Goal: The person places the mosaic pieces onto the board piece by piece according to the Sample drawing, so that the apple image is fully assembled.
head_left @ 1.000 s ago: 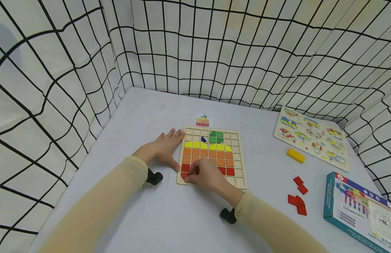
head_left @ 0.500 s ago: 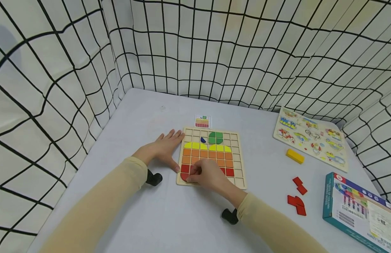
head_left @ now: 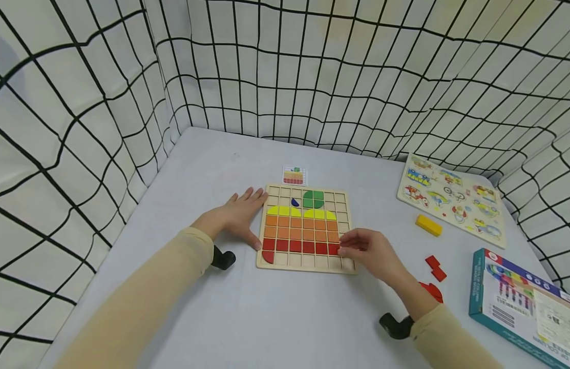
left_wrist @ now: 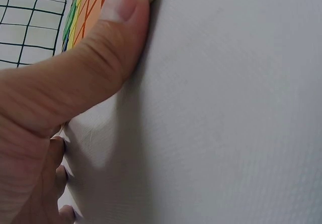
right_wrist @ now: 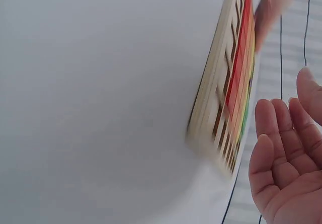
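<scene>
A wooden grid board (head_left: 303, 263) lies on the table, filled with rows of red, orange and yellow tiles, a green shape (head_left: 313, 199) and a small blue piece (head_left: 295, 202). One red quarter-round tile (head_left: 268, 256) sits in the lowest row at the left corner. Along the board's left edge rests my left hand (head_left: 236, 218), fingers spread and thumb touching the rim. My right hand (head_left: 370, 251) is at the board's right edge; in the right wrist view its loosely bent fingers (right_wrist: 266, 116) hold nothing. The left wrist view shows the left thumb (left_wrist: 121, 38) against the board.
A small pattern card (head_left: 294, 175) lies behind the board. To the right are loose red tiles (head_left: 436, 269), more red tiles (head_left: 432, 291) partly hidden by the right forearm, a yellow block (head_left: 428, 225), a picture puzzle (head_left: 450, 200) and a box (head_left: 515, 302). Black netting surrounds the table.
My right hand has let go of the red quarter-round tile in the lower left corner and moved right, to the board's right edge. The left hand stays in place.
</scene>
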A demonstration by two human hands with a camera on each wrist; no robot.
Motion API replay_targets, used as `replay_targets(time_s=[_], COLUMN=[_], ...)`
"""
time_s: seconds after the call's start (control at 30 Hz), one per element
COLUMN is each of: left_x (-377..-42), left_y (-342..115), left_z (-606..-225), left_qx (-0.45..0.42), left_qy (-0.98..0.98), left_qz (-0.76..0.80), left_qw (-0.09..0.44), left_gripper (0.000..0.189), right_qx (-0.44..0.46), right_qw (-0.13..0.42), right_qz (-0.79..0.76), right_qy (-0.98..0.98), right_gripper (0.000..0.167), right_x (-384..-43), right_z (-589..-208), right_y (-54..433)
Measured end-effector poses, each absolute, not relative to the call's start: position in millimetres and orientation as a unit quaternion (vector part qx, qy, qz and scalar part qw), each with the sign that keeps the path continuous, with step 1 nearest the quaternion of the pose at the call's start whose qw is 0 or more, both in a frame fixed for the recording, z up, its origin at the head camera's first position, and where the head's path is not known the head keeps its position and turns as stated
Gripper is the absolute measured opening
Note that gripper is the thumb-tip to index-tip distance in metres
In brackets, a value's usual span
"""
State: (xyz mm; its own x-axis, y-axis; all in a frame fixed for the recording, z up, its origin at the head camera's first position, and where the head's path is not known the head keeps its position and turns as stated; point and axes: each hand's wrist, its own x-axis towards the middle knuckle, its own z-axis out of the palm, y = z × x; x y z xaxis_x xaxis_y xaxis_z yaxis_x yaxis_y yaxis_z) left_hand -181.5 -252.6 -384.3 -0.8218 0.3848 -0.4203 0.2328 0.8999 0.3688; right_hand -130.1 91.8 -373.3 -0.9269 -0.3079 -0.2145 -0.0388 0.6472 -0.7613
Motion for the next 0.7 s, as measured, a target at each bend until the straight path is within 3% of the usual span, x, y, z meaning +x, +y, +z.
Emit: replay_targets(time_s=[0.33,0.7], left_x=[-182,-183], left_y=[-253,-252], left_z=[-385,-385], left_qx=[0.162,0.162], left_qy=[0.942,0.944], left_qz=[0.15,0.146], left_qw=[0.251,0.249], left_gripper=[0.138,0.138], right_qx=[-0.011,-0.032], right_qw=[0.127,0.166], right_qz=[-0.296,-0.175], right_qy=[0.947,0.97], right_gripper=[0.044,0.039], right_x=[-105,-84], right_z=[-376,-384], right_y=[208,244])
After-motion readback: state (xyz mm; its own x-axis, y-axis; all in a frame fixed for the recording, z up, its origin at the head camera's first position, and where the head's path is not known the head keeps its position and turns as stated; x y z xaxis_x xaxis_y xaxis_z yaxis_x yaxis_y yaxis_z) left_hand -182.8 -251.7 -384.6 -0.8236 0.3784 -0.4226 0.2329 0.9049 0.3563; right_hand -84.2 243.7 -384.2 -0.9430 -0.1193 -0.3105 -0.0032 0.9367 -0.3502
